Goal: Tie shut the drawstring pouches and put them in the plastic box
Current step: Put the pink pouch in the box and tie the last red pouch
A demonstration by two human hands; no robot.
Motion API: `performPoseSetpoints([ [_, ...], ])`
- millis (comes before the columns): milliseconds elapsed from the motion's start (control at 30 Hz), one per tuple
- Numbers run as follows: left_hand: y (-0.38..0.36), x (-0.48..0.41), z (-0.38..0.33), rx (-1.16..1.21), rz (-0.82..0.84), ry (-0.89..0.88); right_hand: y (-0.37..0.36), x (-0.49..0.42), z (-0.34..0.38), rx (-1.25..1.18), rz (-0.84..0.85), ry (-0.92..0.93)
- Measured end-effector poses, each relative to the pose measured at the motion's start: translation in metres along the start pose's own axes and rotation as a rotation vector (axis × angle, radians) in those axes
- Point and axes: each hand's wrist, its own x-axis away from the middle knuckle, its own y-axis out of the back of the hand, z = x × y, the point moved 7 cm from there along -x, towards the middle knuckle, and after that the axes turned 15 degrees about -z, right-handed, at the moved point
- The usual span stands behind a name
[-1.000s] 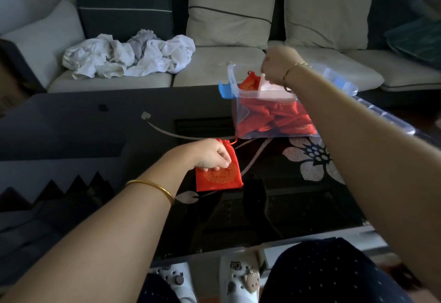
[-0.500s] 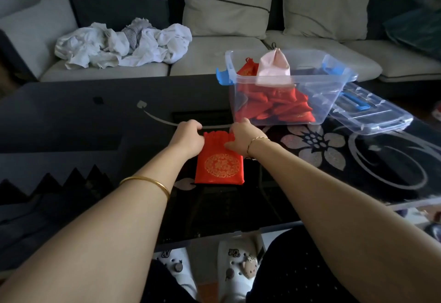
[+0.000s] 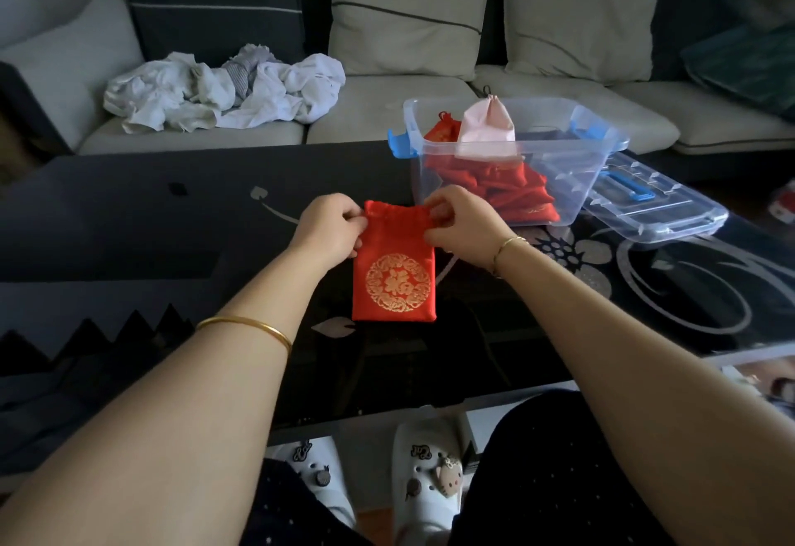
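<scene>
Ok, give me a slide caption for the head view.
Left hand and right hand pinch the mouth of a red pouch on the table, near the plastic box.

The red pouch [image 3: 393,274] lying flat on the dark surface [image 3: 172,218] carries a single gold character, 福, inside a round gold ornamental ring. A charm [image 3: 420,452] on the white shoe [image 3: 423,502] may bear letters, but they're too small to read.

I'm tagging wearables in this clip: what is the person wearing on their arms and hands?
Both forearms are bare, with no sleeves or gloves in view. A plain, smooth gold bangle circles the left forearm near the wrist; a thinner gold bracelet sits at the right wrist.
</scene>
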Motion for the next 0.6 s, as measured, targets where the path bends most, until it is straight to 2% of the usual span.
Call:
performPoseSetpoints([
  [267,0.016,0.009,-0.016,-0.003,-0.037,-0.057,0.031,0.006,-0.014,0.219,-0.092,-0.008],
  [433,0.029,0.011,-0.019,-0.178,-0.057,-0.138,0.042,0.009,-0.024,0.312,-0.128,-0.117],
  [500,0.032,0.009,-0.017,-0.269,-0.065,-0.166,0.043,0.010,-0.027,0.176,-0.150,-0.218],
  [600,0.037,0.003,-0.011,-0.370,-0.097,-0.178,0.034,0.014,-0.036,-0.276,-0.151,-0.526],
])
